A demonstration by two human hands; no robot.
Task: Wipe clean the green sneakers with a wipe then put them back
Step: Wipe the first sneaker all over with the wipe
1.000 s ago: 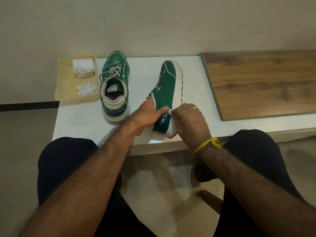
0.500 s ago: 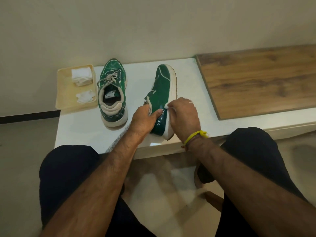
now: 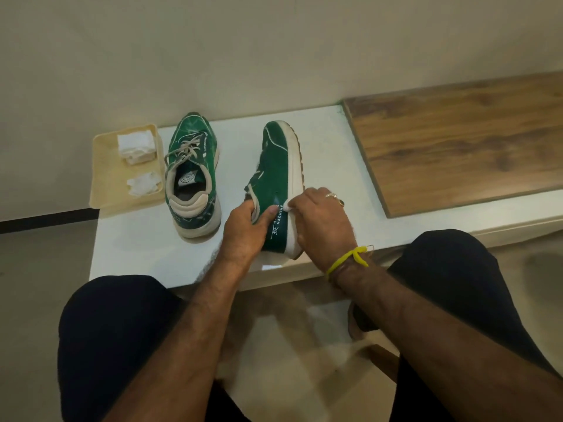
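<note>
The left hand [image 3: 243, 229] grips the heel end of 1 green sneaker [image 3: 275, 178], thumb on its side. This sneaker is tipped on its side in the middle of the white desk [image 3: 137, 248], toe pointing to 12 o'clock. The right hand [image 3: 323, 220] pinches a small white wipe [image 3: 288, 206] and presses it on the green side. The other sneaker [image 3: 192, 175] stands upright at 9 o'clock from it. A yellow tray [image 3: 103, 178] with 2 white wipes [image 3: 137, 146] sits further toward 9 o'clock.
</note>
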